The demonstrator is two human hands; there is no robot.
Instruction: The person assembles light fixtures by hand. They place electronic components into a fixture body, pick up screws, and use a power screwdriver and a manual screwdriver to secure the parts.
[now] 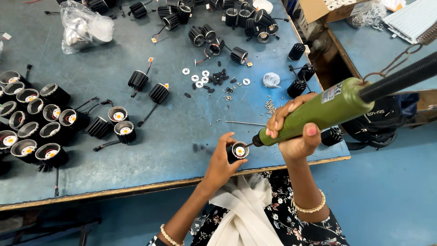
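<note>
Here a blue-grey bench (173, 136) is filling most of the frame, its pale front edge running across the lower middle, with a blue floor (391, 191) showing below and at the lower right. At the upper left of the frame a crumpled clear plastic bag (84, 25) is lying on the bench. At the upper right a brown cardboard box (318, 9) is sitting beside a white ribbed panel (412, 20). Down the left edge, finished black downlight housings (32, 123) with reflector cups are standing in a cluster, and more finned ones (218, 23) are lying along the top. Small white discs, black bits and screws (214, 79) are lying scattered near the upper middle.

The left hand (221, 164), at the lower middle, is closing its grip around a black downlight housing (237, 151), holding it just above the bench edge with its open face up. The right hand (293, 130), just right of it, is wrapping its grip tightly around a green electric screwdriver (318, 114), which is slanting down to the left from a black hose. The screwdriver's thin bit is touching the face of the held housing.
</note>
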